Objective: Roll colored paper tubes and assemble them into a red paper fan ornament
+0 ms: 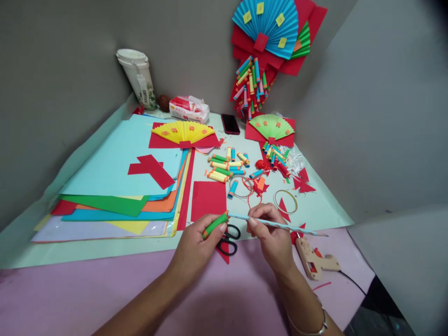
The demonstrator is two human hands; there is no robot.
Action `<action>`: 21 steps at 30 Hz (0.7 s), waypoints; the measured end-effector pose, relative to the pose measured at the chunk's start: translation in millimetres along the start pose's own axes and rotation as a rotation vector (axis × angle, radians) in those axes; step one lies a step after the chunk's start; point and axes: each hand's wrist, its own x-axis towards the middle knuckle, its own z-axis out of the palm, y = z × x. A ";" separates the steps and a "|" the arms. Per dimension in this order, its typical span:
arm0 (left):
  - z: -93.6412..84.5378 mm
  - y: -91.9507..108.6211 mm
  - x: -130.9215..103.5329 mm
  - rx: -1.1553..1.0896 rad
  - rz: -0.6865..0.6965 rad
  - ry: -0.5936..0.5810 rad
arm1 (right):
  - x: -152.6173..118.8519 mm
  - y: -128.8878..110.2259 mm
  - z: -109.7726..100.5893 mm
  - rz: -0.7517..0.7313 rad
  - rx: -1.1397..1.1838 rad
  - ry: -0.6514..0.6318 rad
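Note:
Between thumb and fingers, my left hand point(198, 245) grips a green paper roll point(214, 226) with an orange band at its end. My right hand point(271, 235) pinches a light blue pencil point(290, 227); its left end is at the roll's orange end, and its dark tip points right. Whether the pencil enters the roll, I cannot tell. Black-handled scissors point(229, 240) lie just under the left fingertips, their blades hidden. Beyond the hands sit several small coloured paper rolls point(224, 165) and a red paper sheet point(209, 200).
Stacked coloured paper point(119, 163) fills the left side. A glue gun point(313, 259) with its cord lies at right. Behind are a yellow paper fan point(185, 132), a green fan point(272, 126), a phone point(230, 124), tissues point(189, 109) and a leaning white cup point(138, 77). Walls close the back and right.

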 end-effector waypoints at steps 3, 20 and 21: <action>-0.5 0.4 0.4 0.011 -0.001 0.005 | 0.7 -0.8 -0.1 -0.013 0.027 0.022; -0.7 3.2 -4.5 -0.057 -0.024 -0.034 | -1.5 -3.3 4.6 -0.038 0.079 0.035; -0.9 3.7 -4.5 -0.065 -0.022 -0.037 | -1.5 -2.7 4.5 -0.043 0.085 0.032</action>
